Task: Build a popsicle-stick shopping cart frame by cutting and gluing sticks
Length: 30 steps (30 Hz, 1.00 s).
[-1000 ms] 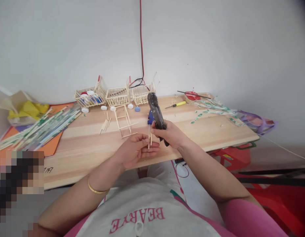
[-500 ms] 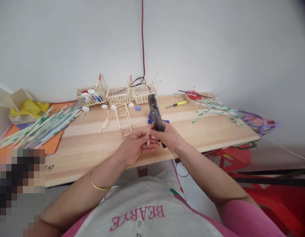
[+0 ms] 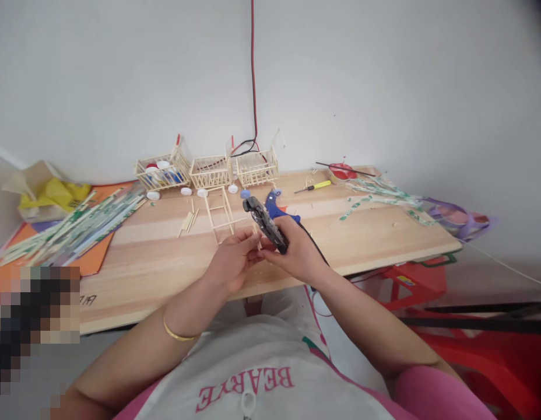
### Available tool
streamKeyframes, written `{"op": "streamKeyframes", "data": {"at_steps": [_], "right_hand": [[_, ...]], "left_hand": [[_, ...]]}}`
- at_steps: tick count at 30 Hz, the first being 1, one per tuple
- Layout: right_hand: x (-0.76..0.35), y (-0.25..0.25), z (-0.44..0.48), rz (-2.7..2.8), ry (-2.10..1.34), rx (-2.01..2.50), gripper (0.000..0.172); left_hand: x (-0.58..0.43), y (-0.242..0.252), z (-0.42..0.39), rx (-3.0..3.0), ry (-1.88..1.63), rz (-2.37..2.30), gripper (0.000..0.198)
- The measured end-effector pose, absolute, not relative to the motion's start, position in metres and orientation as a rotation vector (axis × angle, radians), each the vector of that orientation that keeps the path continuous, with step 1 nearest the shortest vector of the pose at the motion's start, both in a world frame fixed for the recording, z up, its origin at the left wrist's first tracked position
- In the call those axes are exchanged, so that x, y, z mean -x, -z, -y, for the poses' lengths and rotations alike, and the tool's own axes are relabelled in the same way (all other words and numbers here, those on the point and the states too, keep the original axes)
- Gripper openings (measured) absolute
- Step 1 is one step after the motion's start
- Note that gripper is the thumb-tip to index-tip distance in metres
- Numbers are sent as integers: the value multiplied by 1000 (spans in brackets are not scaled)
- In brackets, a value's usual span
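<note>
Right hand (image 3: 292, 248): closed around a dark, worn metal hand tool with a blunt head (image 3: 265, 224), held above the front of the table with its head slanting away and leftward. Left hand (image 3: 233, 259): thumb and fingers pinched on thin, pale wooden stick pieces (image 3: 257, 236), just beside the tool; we cannot count them, nor tell whether the tool touches them.

Beneath both, we list one pale, wood-grained tabletop (image 3: 157, 274). On it, just beyond the left hand, lies an open ladder-like frame of pale sticks (image 3: 220, 213); left of that, a small group of loose, short, pale sticks (image 3: 189, 221). Behind the right hand, we note a blue pistol-shaped tool (image 3: 280, 209) with a black cord (image 3: 315, 244).

Along the wall, we count three miniature carts of pale sticks: the left one (image 3: 159, 175) filled with white, red and blue pieces, the middle one (image 3: 210, 171), and the right one (image 3: 257, 167).

At the right we enter a yellow-handled slim tool (image 3: 318, 185), a round red container (image 3: 343, 171) and green-and-white wrapper strips (image 3: 379, 189); at far left, a heap of long sticks in green-printed wrappers (image 3: 84, 224) upon an orange sheet (image 3: 95, 262).
</note>
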State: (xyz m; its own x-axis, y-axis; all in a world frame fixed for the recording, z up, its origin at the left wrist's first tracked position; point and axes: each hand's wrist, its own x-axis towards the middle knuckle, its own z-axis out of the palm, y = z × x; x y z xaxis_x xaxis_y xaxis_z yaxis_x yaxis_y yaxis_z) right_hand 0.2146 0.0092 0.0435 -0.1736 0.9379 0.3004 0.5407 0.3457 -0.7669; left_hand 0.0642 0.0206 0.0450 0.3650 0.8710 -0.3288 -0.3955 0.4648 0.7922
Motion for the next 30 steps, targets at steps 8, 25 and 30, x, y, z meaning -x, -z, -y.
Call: {"op": "streamKeyframes", "data": {"at_steps": [8, 25, 30], "right_hand": [[-213, -46, -4, 1834, -628, 1278, 22], [-223, -38, -9, 1872, -672, 1287, 25], [-236, -41, -7, 1867, -782, 1341, 36]], "left_hand": [[-63, -43, -20, -730, -881, -821, 23], [-64, -43, -18, -737, -862, -851, 17], [-56, -46, -16, -939, -901, -944, 18]]}}
